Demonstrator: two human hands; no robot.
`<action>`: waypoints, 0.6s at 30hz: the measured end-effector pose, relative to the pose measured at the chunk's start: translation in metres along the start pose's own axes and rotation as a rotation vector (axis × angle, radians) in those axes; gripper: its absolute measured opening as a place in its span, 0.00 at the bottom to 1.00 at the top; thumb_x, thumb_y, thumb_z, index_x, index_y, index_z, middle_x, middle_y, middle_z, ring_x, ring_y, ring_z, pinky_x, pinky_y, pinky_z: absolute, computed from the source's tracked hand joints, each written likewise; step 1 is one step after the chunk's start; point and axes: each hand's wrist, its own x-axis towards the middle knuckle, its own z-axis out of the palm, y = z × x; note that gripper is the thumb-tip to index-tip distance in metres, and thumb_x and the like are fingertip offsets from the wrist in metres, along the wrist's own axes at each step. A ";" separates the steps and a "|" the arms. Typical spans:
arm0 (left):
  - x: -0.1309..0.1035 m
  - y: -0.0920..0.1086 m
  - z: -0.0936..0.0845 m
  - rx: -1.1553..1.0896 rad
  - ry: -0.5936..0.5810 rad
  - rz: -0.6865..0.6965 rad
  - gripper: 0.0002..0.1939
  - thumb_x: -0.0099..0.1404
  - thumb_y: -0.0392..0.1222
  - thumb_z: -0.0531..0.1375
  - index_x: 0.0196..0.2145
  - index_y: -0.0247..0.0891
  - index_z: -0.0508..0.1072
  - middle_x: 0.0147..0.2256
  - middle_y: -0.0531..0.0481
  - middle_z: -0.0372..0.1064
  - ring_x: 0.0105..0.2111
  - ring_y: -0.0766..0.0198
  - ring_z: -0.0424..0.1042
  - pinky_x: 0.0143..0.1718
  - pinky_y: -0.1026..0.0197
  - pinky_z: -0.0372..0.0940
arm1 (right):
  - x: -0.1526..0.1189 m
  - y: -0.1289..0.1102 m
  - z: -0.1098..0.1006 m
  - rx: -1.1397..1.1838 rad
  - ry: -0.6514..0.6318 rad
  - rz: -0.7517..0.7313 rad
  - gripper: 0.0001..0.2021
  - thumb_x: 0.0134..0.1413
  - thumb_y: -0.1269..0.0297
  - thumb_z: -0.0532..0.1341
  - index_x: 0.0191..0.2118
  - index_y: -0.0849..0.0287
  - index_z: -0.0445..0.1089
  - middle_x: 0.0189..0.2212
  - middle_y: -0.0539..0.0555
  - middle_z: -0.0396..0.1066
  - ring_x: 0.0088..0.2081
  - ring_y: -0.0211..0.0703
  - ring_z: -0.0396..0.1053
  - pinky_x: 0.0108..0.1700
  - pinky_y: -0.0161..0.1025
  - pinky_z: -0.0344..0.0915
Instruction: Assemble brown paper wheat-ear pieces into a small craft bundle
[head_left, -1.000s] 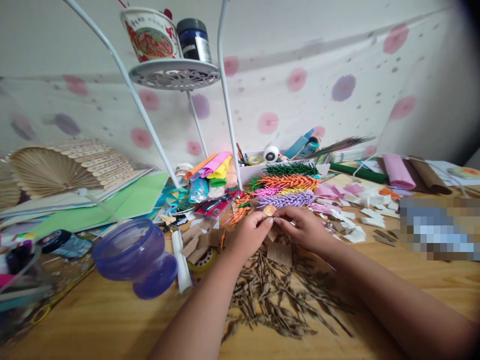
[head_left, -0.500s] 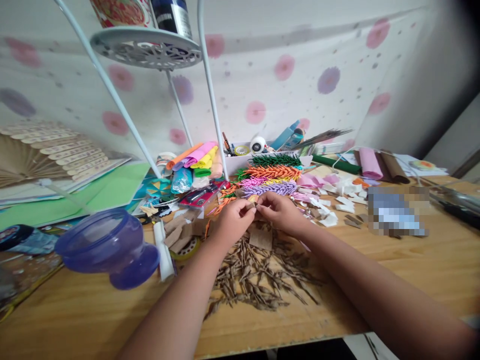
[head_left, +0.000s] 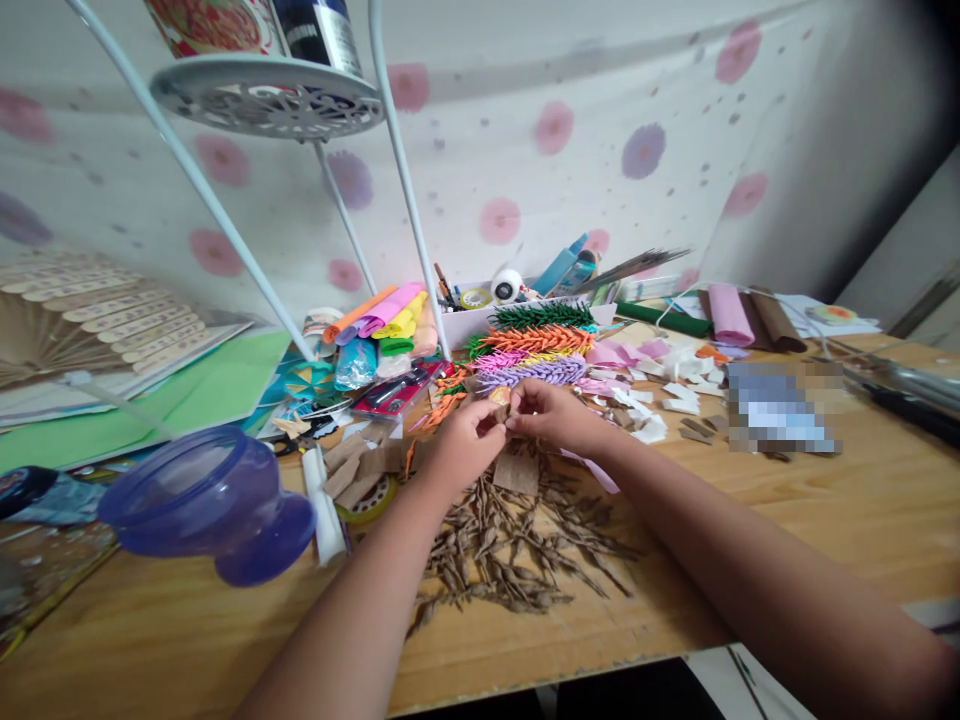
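My left hand [head_left: 469, 445] and my right hand [head_left: 551, 415] meet fingertip to fingertip over the middle of the table. Both are closed in a pinch on a small piece of brown paper [head_left: 505, 411], mostly hidden by the fingers. Beneath them lies a flat brown paper square [head_left: 516, 474], on top of a spread pile of twisted brown paper pieces [head_left: 502, 555]. Just behind the hands are braided-looking paper stems in purple [head_left: 532, 373], orange [head_left: 536, 341] and green [head_left: 544, 316].
At left stand a purple plastic bowl [head_left: 202, 495] and a white tube [head_left: 324, 505], near a tape roll [head_left: 369, 500]. A white rack [head_left: 270, 95] rises behind. Coloured crepe paper rolls [head_left: 394, 315] lie at its foot; white paper scraps [head_left: 679, 395] lie right.
The view has shifted slightly, moving the background left. My hands stay together, and the fingers of my right hand have turned a little around the brown paper.
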 end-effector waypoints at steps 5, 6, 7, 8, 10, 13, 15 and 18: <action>-0.002 -0.002 0.002 -0.066 -0.086 -0.029 0.07 0.54 0.40 0.52 0.31 0.37 0.67 0.24 0.54 0.63 0.26 0.68 0.63 0.26 0.66 0.58 | 0.000 -0.001 -0.001 -0.137 -0.036 0.000 0.10 0.38 0.70 0.58 0.31 0.60 0.58 0.21 0.44 0.55 0.23 0.30 0.53 0.25 0.29 0.52; -0.003 -0.002 0.002 -0.058 -0.091 -0.030 0.08 0.54 0.41 0.52 0.30 0.37 0.67 0.25 0.54 0.63 0.26 0.67 0.63 0.27 0.66 0.59 | -0.001 -0.002 0.000 -0.147 -0.051 0.000 0.10 0.38 0.70 0.58 0.31 0.60 0.58 0.21 0.44 0.55 0.23 0.30 0.53 0.25 0.29 0.51; -0.003 -0.002 0.002 -0.052 -0.095 -0.031 0.08 0.54 0.42 0.53 0.30 0.37 0.67 0.25 0.53 0.64 0.27 0.66 0.64 0.28 0.65 0.59 | -0.001 -0.003 0.001 -0.162 -0.065 -0.003 0.10 0.38 0.71 0.58 0.31 0.60 0.58 0.21 0.44 0.54 0.23 0.30 0.52 0.24 0.29 0.51; -0.003 -0.002 0.003 -0.055 -0.100 -0.033 0.09 0.54 0.43 0.53 0.31 0.37 0.68 0.26 0.53 0.65 0.28 0.66 0.64 0.30 0.65 0.60 | -0.002 -0.005 0.001 -0.180 -0.077 -0.007 0.11 0.37 0.71 0.58 0.31 0.60 0.57 0.21 0.44 0.53 0.23 0.30 0.52 0.24 0.28 0.50; -0.003 -0.002 0.004 -0.087 -0.109 -0.040 0.09 0.54 0.42 0.53 0.32 0.37 0.68 0.30 0.51 0.67 0.31 0.64 0.66 0.33 0.64 0.61 | -0.002 -0.007 0.002 -0.226 -0.094 -0.018 0.12 0.36 0.72 0.58 0.31 0.60 0.57 0.21 0.44 0.54 0.24 0.30 0.53 0.25 0.29 0.51; -0.001 -0.002 0.005 -0.140 -0.105 -0.065 0.10 0.55 0.41 0.53 0.33 0.36 0.69 0.33 0.49 0.68 0.34 0.63 0.67 0.36 0.63 0.61 | -0.003 -0.008 0.003 -0.321 -0.101 -0.052 0.13 0.37 0.70 0.59 0.32 0.60 0.57 0.23 0.45 0.56 0.25 0.31 0.54 0.26 0.29 0.52; 0.000 -0.001 0.004 -0.151 -0.104 -0.080 0.10 0.55 0.41 0.52 0.32 0.35 0.69 0.33 0.49 0.68 0.34 0.63 0.67 0.36 0.63 0.60 | -0.003 -0.007 0.002 -0.367 -0.116 -0.090 0.16 0.37 0.65 0.61 0.35 0.60 0.58 0.24 0.46 0.58 0.25 0.32 0.55 0.27 0.30 0.53; 0.002 0.002 0.002 -0.152 -0.064 -0.084 0.09 0.55 0.41 0.52 0.31 0.35 0.69 0.31 0.50 0.67 0.33 0.65 0.66 0.35 0.64 0.60 | -0.004 -0.006 0.001 -0.337 -0.132 -0.152 0.22 0.38 0.58 0.62 0.40 0.60 0.57 0.28 0.48 0.60 0.27 0.34 0.56 0.28 0.31 0.55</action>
